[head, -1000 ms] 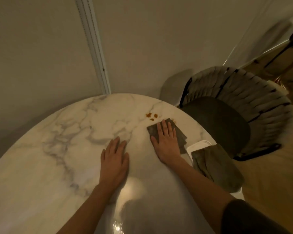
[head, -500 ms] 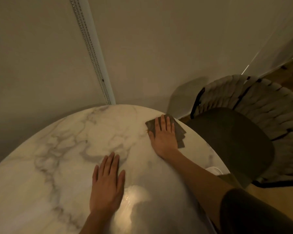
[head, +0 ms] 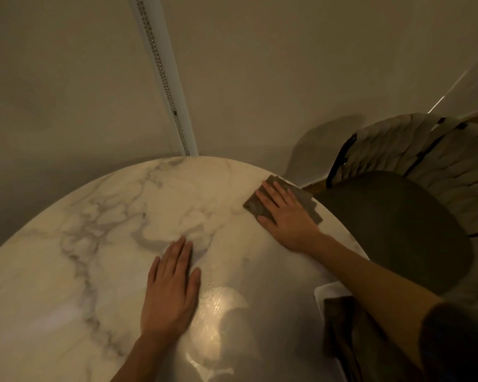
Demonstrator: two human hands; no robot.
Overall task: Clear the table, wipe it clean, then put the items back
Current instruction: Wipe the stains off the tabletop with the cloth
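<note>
Right hand [head: 286,219], fingers flat, has pushed the cloth [head: 307,204] out to the table [head: 94,244] rim, right of centre. The orange spots seen a second ago are gone. Left hand [head: 171,293] rests flat and open at lower centre. Wiping looks part done.

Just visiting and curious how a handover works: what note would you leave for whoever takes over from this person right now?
Left hand flat on the rounded white marble table, holding nothing. Right hand presses a folded grey-brown cloth near the far right edge, beside the woven chair. Clearing looks done; a white tray with a brown rag sits at the near right edge. To do: finish wiping, return items.
</note>
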